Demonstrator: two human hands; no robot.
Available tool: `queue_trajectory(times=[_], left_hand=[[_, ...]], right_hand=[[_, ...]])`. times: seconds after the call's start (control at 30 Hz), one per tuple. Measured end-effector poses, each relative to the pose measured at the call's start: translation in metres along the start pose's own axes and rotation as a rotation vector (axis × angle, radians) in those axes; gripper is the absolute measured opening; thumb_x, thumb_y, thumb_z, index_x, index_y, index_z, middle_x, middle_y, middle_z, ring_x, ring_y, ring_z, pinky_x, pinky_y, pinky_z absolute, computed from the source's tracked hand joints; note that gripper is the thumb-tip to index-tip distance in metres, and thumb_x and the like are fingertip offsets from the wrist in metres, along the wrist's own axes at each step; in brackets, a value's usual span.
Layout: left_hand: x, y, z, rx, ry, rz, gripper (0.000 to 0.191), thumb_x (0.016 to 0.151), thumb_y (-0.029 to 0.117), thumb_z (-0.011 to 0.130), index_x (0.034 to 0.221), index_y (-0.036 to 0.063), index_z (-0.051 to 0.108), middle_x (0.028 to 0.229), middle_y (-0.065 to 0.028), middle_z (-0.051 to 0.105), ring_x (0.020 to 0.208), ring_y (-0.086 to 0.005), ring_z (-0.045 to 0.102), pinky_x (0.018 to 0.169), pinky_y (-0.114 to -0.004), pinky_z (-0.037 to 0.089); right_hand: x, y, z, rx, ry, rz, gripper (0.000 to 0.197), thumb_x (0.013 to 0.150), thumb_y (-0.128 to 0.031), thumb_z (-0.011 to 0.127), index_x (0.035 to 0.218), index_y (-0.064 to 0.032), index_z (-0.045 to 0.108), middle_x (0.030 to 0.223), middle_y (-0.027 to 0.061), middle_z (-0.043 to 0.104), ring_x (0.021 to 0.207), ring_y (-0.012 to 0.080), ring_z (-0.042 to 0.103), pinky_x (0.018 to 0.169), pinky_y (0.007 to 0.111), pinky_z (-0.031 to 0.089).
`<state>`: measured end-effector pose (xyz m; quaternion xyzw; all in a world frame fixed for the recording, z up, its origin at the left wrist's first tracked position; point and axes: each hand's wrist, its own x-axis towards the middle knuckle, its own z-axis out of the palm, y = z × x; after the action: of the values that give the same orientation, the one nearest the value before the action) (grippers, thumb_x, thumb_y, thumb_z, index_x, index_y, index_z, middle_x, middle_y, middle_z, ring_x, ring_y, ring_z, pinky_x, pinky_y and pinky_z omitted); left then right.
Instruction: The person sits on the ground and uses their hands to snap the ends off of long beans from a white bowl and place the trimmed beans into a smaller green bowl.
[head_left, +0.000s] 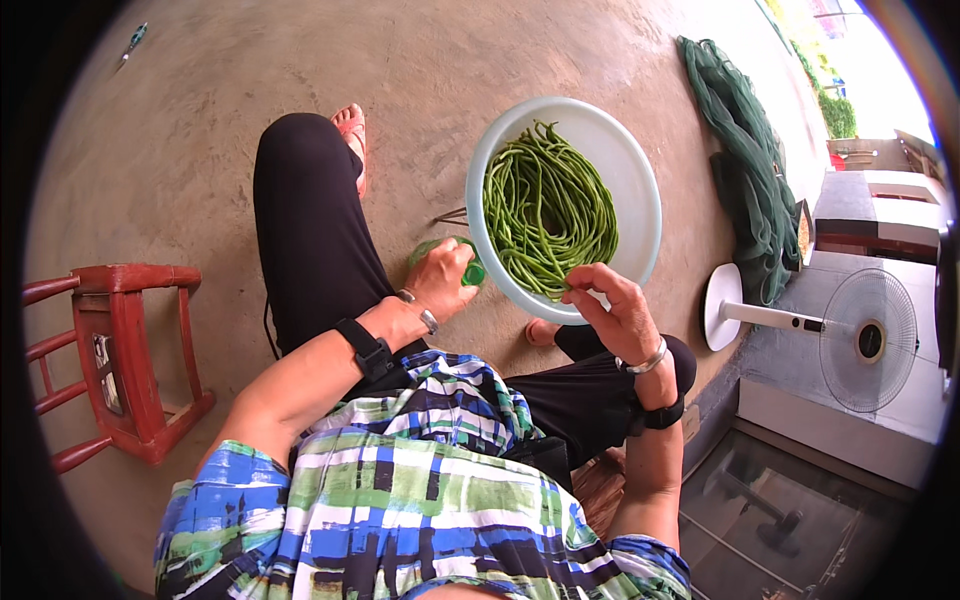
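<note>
A pale, translucent plastic basin (637, 187) stands before me with long green beans (551, 202) coiled inside. My right hand (615, 307) is at the basin's near rim, thumb and forefinger pinched on the end of a bean. Left of the basin, my left hand (442, 281) is over a green plastic bottle (472, 273), its fingers curled around the upper part. The bottle's body is partly hidden by that hand, and its grip is only partly visible.
A red wooden chair (131, 360) is at the left. Dark green netting (742, 150) lies on the floor at the right, near a white pedestal fan (772, 316). My knees flank the basin area. A small slim object (135, 41) lies on the concrete floor at the upper left.
</note>
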<state>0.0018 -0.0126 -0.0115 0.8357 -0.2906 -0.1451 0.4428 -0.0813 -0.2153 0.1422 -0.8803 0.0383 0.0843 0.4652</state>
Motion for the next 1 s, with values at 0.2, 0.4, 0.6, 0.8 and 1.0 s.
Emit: queue_trajectory(times=[0.2, 0.4, 0.6, 0.8, 1.0], left_hand=[[-0.001, -0.001, -0.004, -0.023, 0.06, 0.036, 0.03, 0.063, 0.01, 0.071, 0.088, -0.0004, 0.058, 0.084, -0.0172, 0.057, 0.078, -0.0355, 0.059, 0.069, -0.041, 0.049], [-0.011, 0.012, -0.024, 0.004, 0.061, 0.048, 0.027, 0.067, 0.011, 0.068, 0.092, 0.0048, 0.057, 0.09, -0.0136, 0.056, 0.078, -0.0336, 0.06, 0.067, -0.042, 0.051], [-0.002, 0.011, -0.01, 0.145, -0.121, -0.033, 0.035, 0.071, 0.015, 0.068, 0.101, 0.005, 0.054, 0.095, -0.0162, 0.054, 0.084, -0.0361, 0.059, 0.072, -0.043, 0.05], [-0.004, 0.012, -0.016, 0.131, -0.086, -0.05, 0.039, 0.069, 0.012, 0.07, 0.104, 0.0063, 0.053, 0.094, -0.016, 0.054, 0.082, -0.0369, 0.06, 0.071, -0.044, 0.051], [-0.002, 0.013, -0.014, 0.138, -0.121, -0.103, 0.037, 0.07, 0.015, 0.067, 0.103, 0.0067, 0.053, 0.091, -0.016, 0.056, 0.079, -0.0373, 0.061, 0.068, -0.045, 0.051]], right_hand=[[0.007, -0.001, 0.006, -0.06, -0.019, -0.041, 0.016, 0.081, 0.002, 0.059, 0.097, 0.0016, 0.059, 0.085, 0.0108, 0.062, 0.08, 0.0194, 0.062, 0.071, 0.028, 0.048], [0.007, 0.02, -0.014, 0.074, 0.313, -0.015, 0.013, 0.085, 0.003, 0.055, 0.098, 0.0018, 0.056, 0.081, 0.0041, 0.06, 0.072, 0.0091, 0.06, 0.066, 0.021, 0.048], [0.035, 0.082, -0.019, 0.042, 0.576, 0.092, 0.011, 0.083, 0.002, 0.056, 0.094, 0.0022, 0.057, 0.076, 0.005, 0.061, 0.06, 0.0095, 0.057, 0.055, 0.022, 0.047], [0.087, 0.09, -0.012, -0.069, 0.561, 0.082, 0.011, 0.083, -0.005, 0.058, 0.094, -0.0015, 0.058, 0.073, 0.0068, 0.063, 0.056, 0.0124, 0.059, 0.053, 0.026, 0.048], [0.133, 0.107, 0.004, -0.388, 0.42, 0.016, 0.009, 0.08, -0.005, 0.061, 0.088, -0.0064, 0.059, 0.078, 0.0148, 0.064, 0.069, 0.0314, 0.064, 0.063, 0.037, 0.051]])
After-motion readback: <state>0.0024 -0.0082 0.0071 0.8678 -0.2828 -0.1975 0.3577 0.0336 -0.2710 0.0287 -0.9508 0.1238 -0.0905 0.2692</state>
